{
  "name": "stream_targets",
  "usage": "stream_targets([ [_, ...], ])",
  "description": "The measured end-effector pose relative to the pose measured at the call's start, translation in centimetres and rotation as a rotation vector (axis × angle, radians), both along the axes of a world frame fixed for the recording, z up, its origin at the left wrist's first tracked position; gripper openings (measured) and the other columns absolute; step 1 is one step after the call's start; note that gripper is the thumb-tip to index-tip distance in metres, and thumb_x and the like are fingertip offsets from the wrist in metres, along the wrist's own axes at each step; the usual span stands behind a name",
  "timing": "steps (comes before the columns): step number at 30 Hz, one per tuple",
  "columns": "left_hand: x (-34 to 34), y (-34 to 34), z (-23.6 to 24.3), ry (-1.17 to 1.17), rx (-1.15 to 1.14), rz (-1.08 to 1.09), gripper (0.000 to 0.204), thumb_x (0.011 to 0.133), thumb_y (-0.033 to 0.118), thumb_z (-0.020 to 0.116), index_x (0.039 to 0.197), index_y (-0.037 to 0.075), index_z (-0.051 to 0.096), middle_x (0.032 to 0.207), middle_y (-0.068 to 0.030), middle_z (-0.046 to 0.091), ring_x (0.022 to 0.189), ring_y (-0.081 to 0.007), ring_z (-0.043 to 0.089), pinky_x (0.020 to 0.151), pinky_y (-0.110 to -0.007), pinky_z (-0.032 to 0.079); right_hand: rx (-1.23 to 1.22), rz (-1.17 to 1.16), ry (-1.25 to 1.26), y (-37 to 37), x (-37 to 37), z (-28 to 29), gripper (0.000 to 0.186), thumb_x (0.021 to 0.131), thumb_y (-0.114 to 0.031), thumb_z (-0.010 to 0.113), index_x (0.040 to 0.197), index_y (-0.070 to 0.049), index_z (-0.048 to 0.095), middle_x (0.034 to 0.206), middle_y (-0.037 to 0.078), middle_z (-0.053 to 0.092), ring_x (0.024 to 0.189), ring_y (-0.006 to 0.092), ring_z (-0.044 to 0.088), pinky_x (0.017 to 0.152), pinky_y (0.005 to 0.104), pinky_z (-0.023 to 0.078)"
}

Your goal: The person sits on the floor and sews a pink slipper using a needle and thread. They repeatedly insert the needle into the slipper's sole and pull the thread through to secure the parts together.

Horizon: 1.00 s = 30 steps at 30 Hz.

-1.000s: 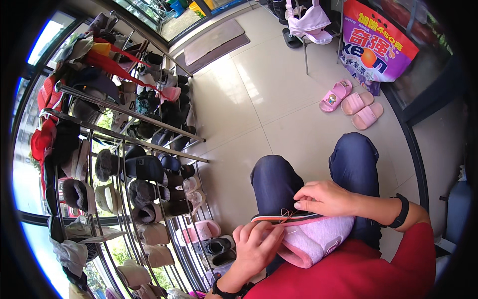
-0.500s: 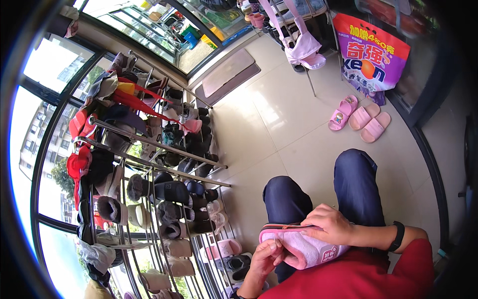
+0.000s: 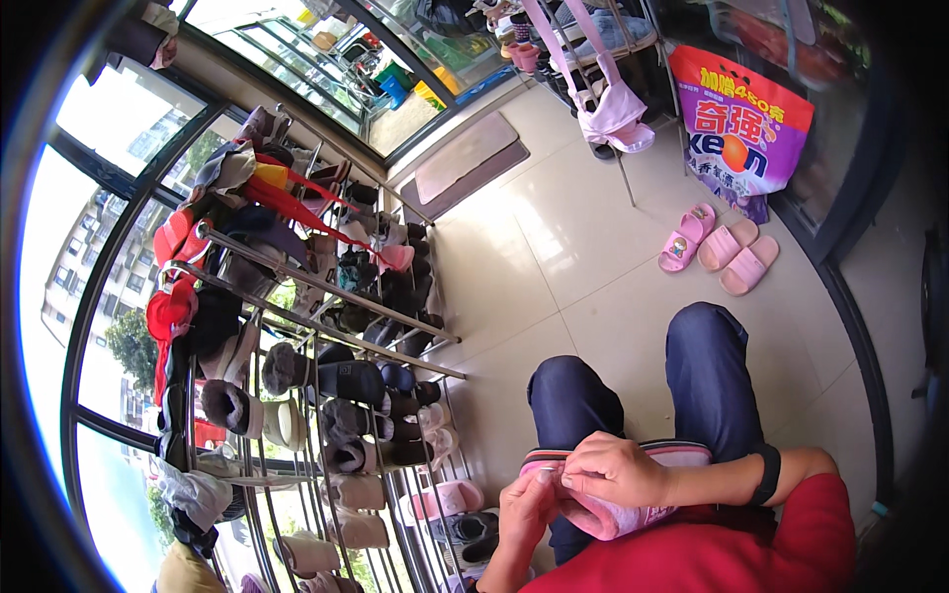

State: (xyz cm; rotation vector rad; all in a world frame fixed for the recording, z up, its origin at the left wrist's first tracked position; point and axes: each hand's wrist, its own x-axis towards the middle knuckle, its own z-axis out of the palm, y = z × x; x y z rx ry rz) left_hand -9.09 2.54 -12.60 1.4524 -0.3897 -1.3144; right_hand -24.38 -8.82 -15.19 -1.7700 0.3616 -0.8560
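A pink plush slipper [image 3: 603, 522] with a dark, striped sole edge lies across my lap, its opening toward my left hand. My right hand [image 3: 618, 472] arches over it, the fingers closed on the slipper's edge and covering part of its side. My left hand [image 3: 526, 504] is closed in a pinch at the slipper's left end, its fingertips almost meeting those of the right. A small bright sliver shows at the left fingertips, too small to name.
A metal shoe rack [image 3: 336, 287] full of shoes stands along the windows at left. Pink slides [image 3: 748, 269] and a pink sandal [image 3: 680, 249] sit on the tiled floor. A red and purple bag [image 3: 746, 128] leans at the right. A mat [image 3: 465, 163] lies farther off.
My right hand has moved left along the slipper to my left hand's fingertips. The slipper has turned slightly, with more of its sole edge showing at right. The whole view has shifted a little.
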Motion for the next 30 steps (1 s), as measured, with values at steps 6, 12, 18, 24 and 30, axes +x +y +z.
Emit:
stream_targets([
  [6,3.8,-2.1,-1.2,-0.968,-0.303,-0.562,0.022,0.091,0.014,0.058,0.110,0.003,0.063,0.116,-0.0128,0.057,0.106,-0.0292,0.054,0.093,-0.036,0.042,0.714,0.191,-0.018,-1.6,1.7,1.0,0.021,0.098,-0.017,0.050,0.095,0.002,0.058,0.092,0.007,0.065,0.089,0.0105,0.061,0.080,0.0256,0.049],
  [12,3.1,0.5,-2.7,-0.931,-0.253,-0.509,0.019,0.091,0.011,0.057,0.107,0.002,0.063,0.108,-0.0131,0.059,0.099,-0.0293,0.056,0.087,-0.035,0.044,1.231,0.488,0.008,-1.6,3.6,0.2,0.020,0.094,-0.014,0.049,0.076,-0.005,0.050,0.066,-0.001,0.044,0.063,0.0082,0.049,0.061,0.0243,0.043],
  [18,0.3,6.0,-3.1,-0.911,-0.128,-0.294,0.016,0.089,0.010,0.059,0.101,0.002,0.063,0.101,-0.0132,0.060,0.093,-0.0271,0.057,0.080,-0.034,0.046,1.458,-1.088,-0.982,-12.4,-34.4,4.7,0.034,0.092,-0.017,0.045,0.060,-0.015,0.035,0.048,-0.004,0.029,0.038,0.0078,0.023,0.038,0.0229,0.023],
  [24,0.5,5.7,-3.8,-0.697,-0.145,-0.282,0.015,0.087,0.009,0.062,0.100,0.000,0.062,0.101,-0.0134,0.060,0.090,-0.0239,0.059,0.079,-0.031,0.047,0.999,-1.090,-0.385,-3.1,-59.4,-3.6,0.027,0.099,-0.024,0.047,0.074,-0.012,0.046,0.052,-0.005,0.030,0.041,0.0061,0.027,0.040,0.0200,0.027],
  [30,1.0,5.6,-2.3,-0.717,-0.123,-0.302,0.019,0.083,0.010,0.065,0.097,-0.001,0.061,0.101,-0.0135,0.060,0.095,-0.0239,0.058,0.085,-0.032,0.045,0.595,-1.033,0.871,-7.5,-46.6,-8.1,0.026,0.098,-0.029,0.050,0.087,-0.008,0.060,0.060,-0.003,0.052,0.051,0.0052,0.046,0.049,0.0177,0.039],
])
